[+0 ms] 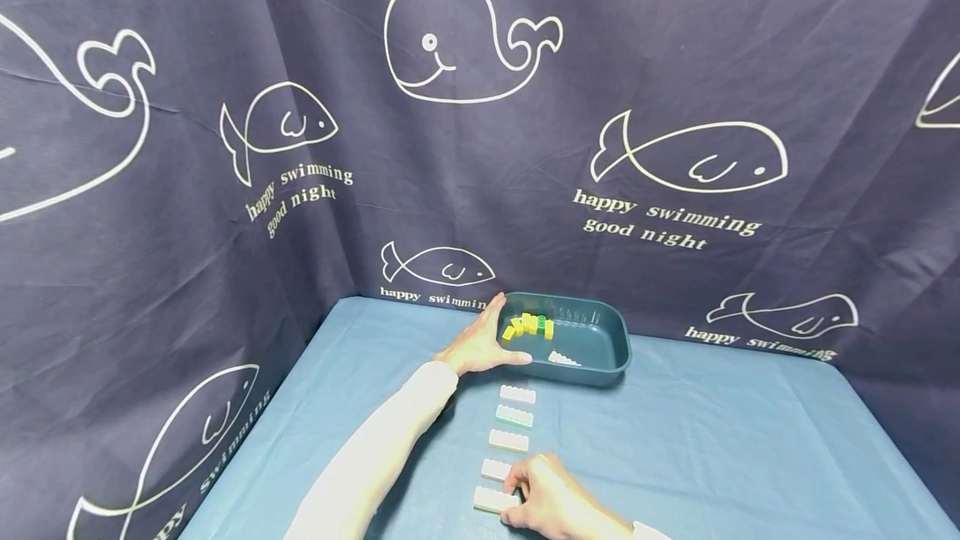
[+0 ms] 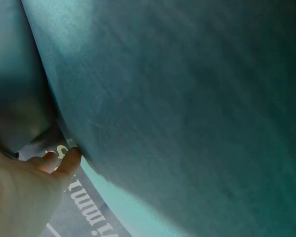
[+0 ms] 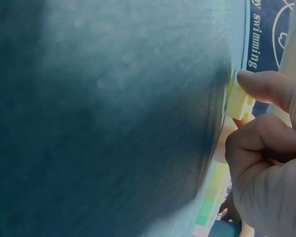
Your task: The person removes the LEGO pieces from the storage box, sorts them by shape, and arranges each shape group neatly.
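Note:
My left hand [image 1: 480, 340] rests on the left end of a dark teal tray [image 1: 618, 361], with its thumb at the front rim and its fingers stretched toward the back corner. Seen from the left wrist, the fingers [image 2: 69, 160] lie straight. Near the table's front edge my right hand [image 1: 551, 498] pinches the right end of the nearest long toy brick [image 1: 489, 499], white on top with a pale yellow side. From the right wrist, the thumb [image 3: 261, 86] presses the yellowish brick [image 3: 238, 102] and the index finger curls below it.
Several more long white-topped bricks line up toward the tray, including a green-edged one [image 1: 514, 417] and a yellow-edged one [image 1: 508, 441]. Inside the tray lie small yellow bricks [image 1: 529, 323], a green brick [image 1: 541, 324] and white bricks [image 1: 562, 358]. A dark curtain [image 1: 480, 173] hangs behind.

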A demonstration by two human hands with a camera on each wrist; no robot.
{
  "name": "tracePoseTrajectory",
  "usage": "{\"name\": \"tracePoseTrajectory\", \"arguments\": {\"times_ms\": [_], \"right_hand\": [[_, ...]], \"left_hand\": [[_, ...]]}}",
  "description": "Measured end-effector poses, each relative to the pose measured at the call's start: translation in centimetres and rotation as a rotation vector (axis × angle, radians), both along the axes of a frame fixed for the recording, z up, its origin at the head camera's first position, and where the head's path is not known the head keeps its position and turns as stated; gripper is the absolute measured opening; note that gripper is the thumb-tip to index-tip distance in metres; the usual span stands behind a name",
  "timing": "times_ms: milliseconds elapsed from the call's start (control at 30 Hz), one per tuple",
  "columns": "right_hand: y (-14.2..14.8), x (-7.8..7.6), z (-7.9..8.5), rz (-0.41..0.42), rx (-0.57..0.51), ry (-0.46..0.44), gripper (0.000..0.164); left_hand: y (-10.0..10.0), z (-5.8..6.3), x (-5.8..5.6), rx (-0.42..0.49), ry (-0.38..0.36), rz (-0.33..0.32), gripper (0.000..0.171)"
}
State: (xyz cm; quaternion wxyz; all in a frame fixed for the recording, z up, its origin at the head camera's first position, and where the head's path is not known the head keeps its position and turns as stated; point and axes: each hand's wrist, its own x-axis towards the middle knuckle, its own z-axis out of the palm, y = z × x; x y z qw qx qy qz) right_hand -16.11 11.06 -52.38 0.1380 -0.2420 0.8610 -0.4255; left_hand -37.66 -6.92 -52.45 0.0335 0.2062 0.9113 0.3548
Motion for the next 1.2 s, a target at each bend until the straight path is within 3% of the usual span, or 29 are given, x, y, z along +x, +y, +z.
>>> {"name": "tracePoseTrajectory", "arguments": {"times_ms": [467,633,733,833,900,1000,1200], "right_hand": [[-0.1,0.0,0.1,0.031,0.038,0.063,0.016],[0.5,0.0,-0.7,0.092,0.081,0.161,0.015],[1.0,0.1,0.2,0.081,0.096,0.238,0.02],[1.4,-0.1,2.8,-0.006,0.079,0.264,0.025],[2.1,-0.9,4.4,-0.075,0.075,0.242,0.027],[3.5,-3.2,6.0,-0.149,0.079,0.239,0.029],[6.9,-9.2,6.8,-0.298,0.115,0.217,0.029]], "left_hand": [[0.0,0.3,-0.1,0.005,0.0,0.01,0.131],[0.0,0.0,-0.1,0.007,-0.003,0.013,0.132],[0.0,-0.1,-0.1,0.007,-0.006,0.014,0.132],[-0.1,0.0,-0.2,0.015,0.003,0.014,0.132],[-0.1,0.2,-0.2,0.024,0.007,0.011,0.132],[-0.1,0.5,-0.1,0.025,0.006,0.007,0.132],[0.0,0.1,0.4,-0.001,-0.014,0.012,0.132]]}}
